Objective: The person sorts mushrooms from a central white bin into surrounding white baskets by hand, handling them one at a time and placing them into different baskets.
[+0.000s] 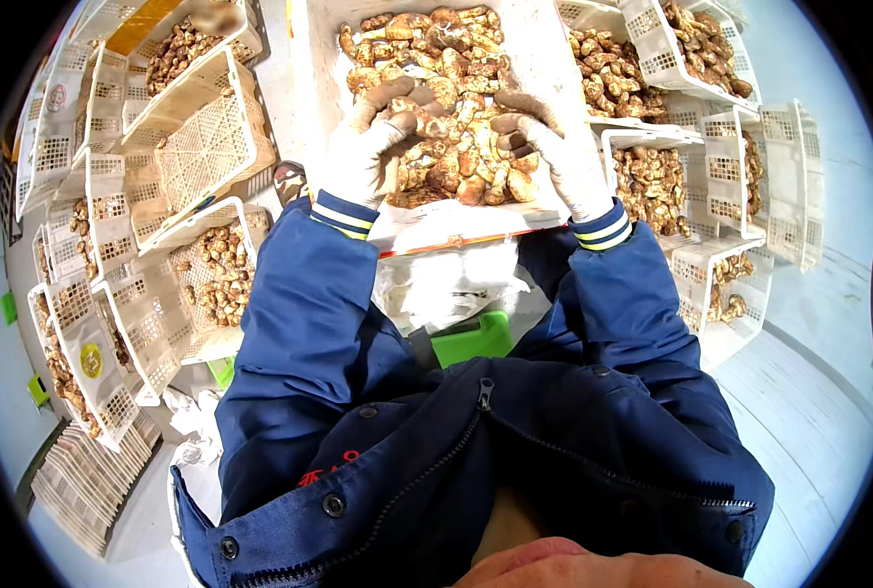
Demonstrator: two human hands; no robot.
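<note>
A white box (321, 39) lined with white sheeting stands in front of me, with many brown and cream mushrooms (456, 64) heaped in it. Both my hands wear white gloves with brown-stained fingers. At the left of the heap, my left hand (373, 137) curls its fingers and thumb around a mushroom (430, 125). My right hand (544, 142) hovers over the right side, its bent fingers apart and nothing visible between them. Several mushrooms (471, 176) with broad caps lie between my hands, toward the near edge.
White plastic baskets of mushrooms stand at the left (216, 269) and right (652, 186). One left basket (206, 147) shows its bare slatted bottom. A white plastic bag (446, 284) and a bright green object (473, 338) are below the box. Stacked crates (93, 480) sit lower left.
</note>
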